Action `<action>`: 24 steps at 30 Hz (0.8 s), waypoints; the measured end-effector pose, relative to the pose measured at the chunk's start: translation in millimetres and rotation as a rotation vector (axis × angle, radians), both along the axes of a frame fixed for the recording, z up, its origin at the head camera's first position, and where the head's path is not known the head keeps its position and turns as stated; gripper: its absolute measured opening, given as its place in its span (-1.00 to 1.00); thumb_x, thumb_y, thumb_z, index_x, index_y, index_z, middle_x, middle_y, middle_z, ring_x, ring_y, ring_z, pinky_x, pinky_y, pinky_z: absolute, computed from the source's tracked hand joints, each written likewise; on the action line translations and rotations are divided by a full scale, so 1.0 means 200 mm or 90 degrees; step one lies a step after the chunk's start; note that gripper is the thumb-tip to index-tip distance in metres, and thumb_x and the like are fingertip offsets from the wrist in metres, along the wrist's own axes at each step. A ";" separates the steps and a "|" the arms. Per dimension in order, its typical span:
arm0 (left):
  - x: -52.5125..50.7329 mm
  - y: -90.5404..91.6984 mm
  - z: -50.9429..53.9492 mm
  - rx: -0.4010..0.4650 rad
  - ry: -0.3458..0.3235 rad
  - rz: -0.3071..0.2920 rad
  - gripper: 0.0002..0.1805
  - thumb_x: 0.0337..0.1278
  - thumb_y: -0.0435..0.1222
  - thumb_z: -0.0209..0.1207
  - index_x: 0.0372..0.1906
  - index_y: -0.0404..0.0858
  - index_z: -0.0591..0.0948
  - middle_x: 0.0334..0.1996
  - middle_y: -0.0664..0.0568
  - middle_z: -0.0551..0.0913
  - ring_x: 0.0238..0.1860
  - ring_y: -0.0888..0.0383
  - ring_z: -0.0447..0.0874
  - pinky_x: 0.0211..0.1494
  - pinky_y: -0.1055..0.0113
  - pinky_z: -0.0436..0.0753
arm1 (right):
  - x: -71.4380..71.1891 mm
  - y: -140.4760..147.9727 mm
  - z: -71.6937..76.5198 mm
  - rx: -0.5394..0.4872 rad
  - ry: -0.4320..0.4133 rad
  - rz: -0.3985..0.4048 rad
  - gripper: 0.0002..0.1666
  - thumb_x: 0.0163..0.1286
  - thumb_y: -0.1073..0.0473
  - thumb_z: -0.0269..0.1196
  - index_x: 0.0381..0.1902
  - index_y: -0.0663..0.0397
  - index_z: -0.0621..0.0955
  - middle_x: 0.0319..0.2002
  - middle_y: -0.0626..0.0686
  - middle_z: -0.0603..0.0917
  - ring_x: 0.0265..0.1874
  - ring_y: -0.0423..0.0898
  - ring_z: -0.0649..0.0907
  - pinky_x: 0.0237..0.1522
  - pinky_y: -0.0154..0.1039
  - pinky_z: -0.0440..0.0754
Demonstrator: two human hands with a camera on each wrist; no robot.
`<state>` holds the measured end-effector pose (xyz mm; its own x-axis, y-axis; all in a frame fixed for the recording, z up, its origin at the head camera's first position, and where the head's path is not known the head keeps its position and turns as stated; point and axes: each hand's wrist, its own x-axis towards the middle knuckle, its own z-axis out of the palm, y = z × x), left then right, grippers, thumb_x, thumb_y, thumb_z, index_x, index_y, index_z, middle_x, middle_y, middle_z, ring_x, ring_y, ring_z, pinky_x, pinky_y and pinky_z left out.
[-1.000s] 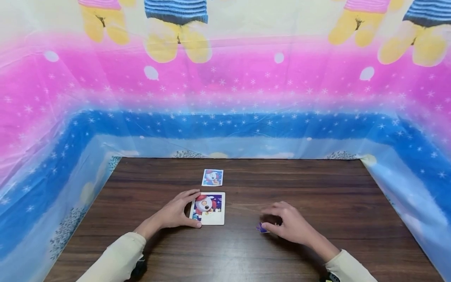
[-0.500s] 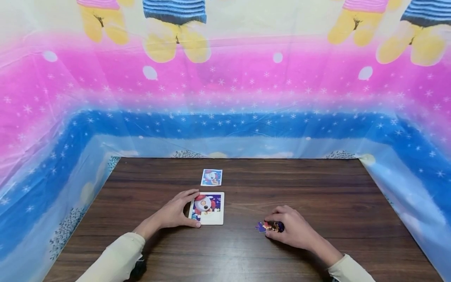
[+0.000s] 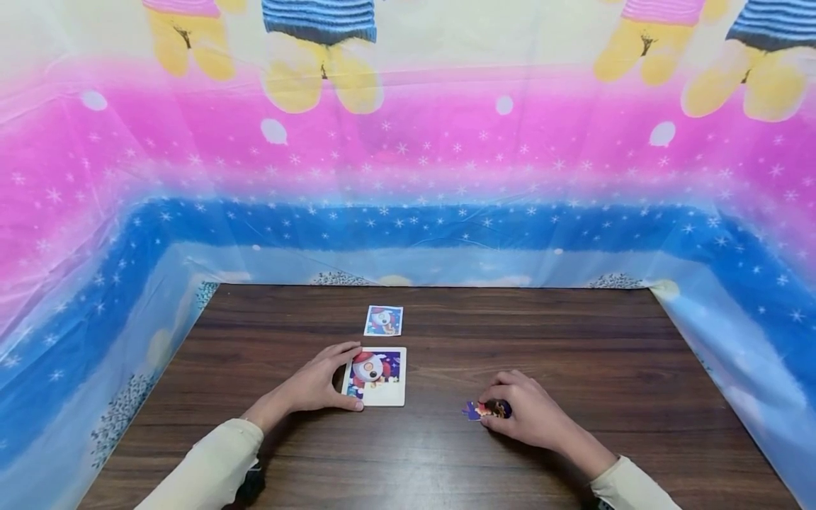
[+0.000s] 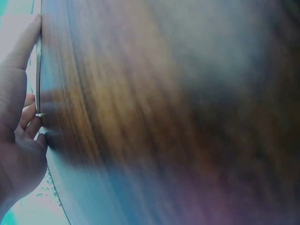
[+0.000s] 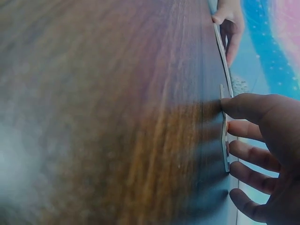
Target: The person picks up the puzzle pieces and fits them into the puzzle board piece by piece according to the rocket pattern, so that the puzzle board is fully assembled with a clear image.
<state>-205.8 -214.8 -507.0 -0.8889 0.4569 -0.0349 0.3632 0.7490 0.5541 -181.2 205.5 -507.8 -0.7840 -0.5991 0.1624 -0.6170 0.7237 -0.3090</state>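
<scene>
A jigsaw board [image 3: 394, 397] with a white rim lies in the middle of the table, part of its cartoon picture filled in and its lower right area white. My left hand [image 3: 319, 383] grips the board's left side, fingers at the far corner and thumb at the near one. To the right, my right hand [image 3: 530, 411] holds joined-looking purple jigsaw pieces [image 3: 472, 411] between thumb and fingers, low over the table. The right wrist view shows these pieces edge-on as a thin strip [image 5: 224, 145]; the fingers cover part of them in the head view.
A small picture card [image 3: 384, 321] with a similar cartoon lies just beyond the board. The dark wooden table [image 3: 574, 333] is bordered by a printed cloth [image 3: 446, 227] at the back and both sides.
My right hand has drawn slightly right and closed its fingers around the jigsaw pieces, more of which now show. My left hand and the board have stayed in place.
</scene>
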 end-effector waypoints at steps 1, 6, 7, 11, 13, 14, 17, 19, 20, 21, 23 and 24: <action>0.00 0.00 0.00 0.000 0.001 -0.001 0.19 -0.10 0.26 0.48 0.58 -0.22 0.27 0.57 -0.13 0.21 0.54 -0.19 0.15 0.42 -0.24 0.32 | 0.00 0.00 0.00 -0.001 0.000 0.001 -0.76 0.23 -0.11 0.50 -0.16 -0.26 0.79 -0.21 -0.27 0.62 -0.21 -0.29 0.52 -0.23 -0.21 0.53; 0.00 0.00 0.00 -0.002 0.002 -0.002 0.20 -0.11 0.26 0.49 0.58 -0.22 0.27 0.57 -0.12 0.21 0.54 -0.18 0.16 0.42 -0.23 0.34 | 0.00 0.01 0.01 -0.001 -0.004 0.010 -0.75 0.24 -0.12 0.49 -0.14 -0.26 0.79 -0.20 -0.27 0.62 -0.20 -0.29 0.52 -0.22 -0.20 0.54; 0.00 0.00 0.00 -0.003 0.001 -0.001 0.20 -0.12 0.26 0.49 0.58 -0.22 0.27 0.57 -0.12 0.21 0.54 -0.17 0.16 0.42 -0.22 0.33 | 0.00 0.01 0.01 0.000 -0.006 0.012 -0.75 0.24 -0.11 0.49 -0.14 -0.26 0.79 -0.19 -0.28 0.62 -0.19 -0.29 0.53 -0.21 -0.20 0.55; 0.00 0.01 0.00 -0.003 -0.003 0.002 0.19 -0.11 0.27 0.48 0.58 -0.20 0.27 0.57 -0.10 0.21 0.55 -0.15 0.15 0.43 -0.22 0.33 | -0.01 0.01 0.01 0.004 -0.001 0.025 -0.77 0.24 -0.08 0.50 -0.15 -0.25 0.79 -0.21 -0.28 0.61 -0.19 -0.29 0.53 -0.20 -0.20 0.56; 0.00 0.01 0.00 -0.003 -0.003 0.003 0.19 -0.11 0.26 0.48 0.58 -0.20 0.27 0.57 -0.11 0.21 0.55 -0.16 0.15 0.43 -0.22 0.32 | -0.02 0.01 0.01 0.008 0.002 0.032 -0.77 0.24 -0.08 0.49 -0.16 -0.24 0.79 -0.23 -0.29 0.59 -0.20 -0.29 0.52 -0.21 -0.21 0.56; 0.00 0.01 0.01 -0.002 -0.003 0.002 0.19 -0.10 0.26 0.48 0.58 -0.20 0.27 0.57 -0.11 0.21 0.55 -0.16 0.15 0.43 -0.22 0.32 | -0.02 0.01 0.02 0.010 0.003 0.037 -0.78 0.25 -0.07 0.49 -0.17 -0.23 0.79 -0.25 -0.28 0.59 -0.21 -0.29 0.53 -0.21 -0.20 0.56; 0.00 0.00 0.00 0.000 0.000 0.001 0.19 -0.10 0.26 0.48 0.58 -0.22 0.28 0.57 -0.12 0.21 0.55 -0.17 0.15 0.42 -0.23 0.33 | -0.03 0.00 0.03 0.015 0.000 0.044 -0.79 0.26 -0.06 0.48 -0.17 -0.21 0.79 -0.24 -0.27 0.63 -0.19 -0.25 0.58 -0.17 -0.15 0.60; 0.00 0.00 0.00 0.001 0.001 -0.001 0.20 -0.10 0.27 0.48 0.58 -0.24 0.27 0.57 -0.12 0.20 0.55 -0.18 0.15 0.42 -0.24 0.33 | -0.04 -0.02 0.04 0.019 -0.010 0.044 -0.79 0.29 -0.06 0.46 -0.15 -0.21 0.79 -0.22 -0.25 0.67 -0.19 -0.23 0.60 -0.17 -0.14 0.61; 0.00 0.00 0.00 0.002 0.003 -0.002 0.20 -0.10 0.27 0.47 0.58 -0.25 0.27 0.57 -0.13 0.20 0.54 -0.18 0.15 0.41 -0.24 0.33 | -0.04 -0.03 0.05 0.019 -0.017 0.043 -0.79 0.30 -0.06 0.45 -0.14 -0.20 0.79 -0.22 -0.23 0.68 -0.21 -0.22 0.60 -0.21 -0.16 0.59; 0.00 0.00 0.00 0.001 0.005 -0.003 0.20 -0.10 0.28 0.47 0.57 -0.26 0.27 0.57 -0.13 0.21 0.54 -0.19 0.16 0.41 -0.24 0.34 | -0.05 -0.04 0.06 0.017 -0.023 0.040 -0.79 0.31 -0.06 0.44 -0.13 -0.20 0.80 -0.20 -0.21 0.71 -0.18 -0.19 0.63 -0.18 -0.14 0.61; 0.00 0.00 0.00 0.002 0.003 -0.002 0.20 -0.11 0.28 0.47 0.57 -0.26 0.27 0.57 -0.12 0.21 0.54 -0.18 0.16 0.41 -0.24 0.34 | -0.06 -0.06 0.07 0.015 -0.025 0.039 -0.77 0.33 -0.08 0.42 -0.11 -0.20 0.80 -0.18 -0.21 0.72 -0.18 -0.21 0.63 -0.20 -0.17 0.61; 0.00 0.00 0.00 0.002 0.003 -0.003 0.21 -0.11 0.28 0.47 0.57 -0.26 0.27 0.57 -0.12 0.20 0.54 -0.17 0.16 0.41 -0.23 0.34 | -0.07 -0.08 0.07 0.012 -0.027 0.041 -0.77 0.33 -0.08 0.42 -0.11 -0.20 0.80 -0.18 -0.21 0.72 -0.20 -0.23 0.62 -0.23 -0.18 0.60</action>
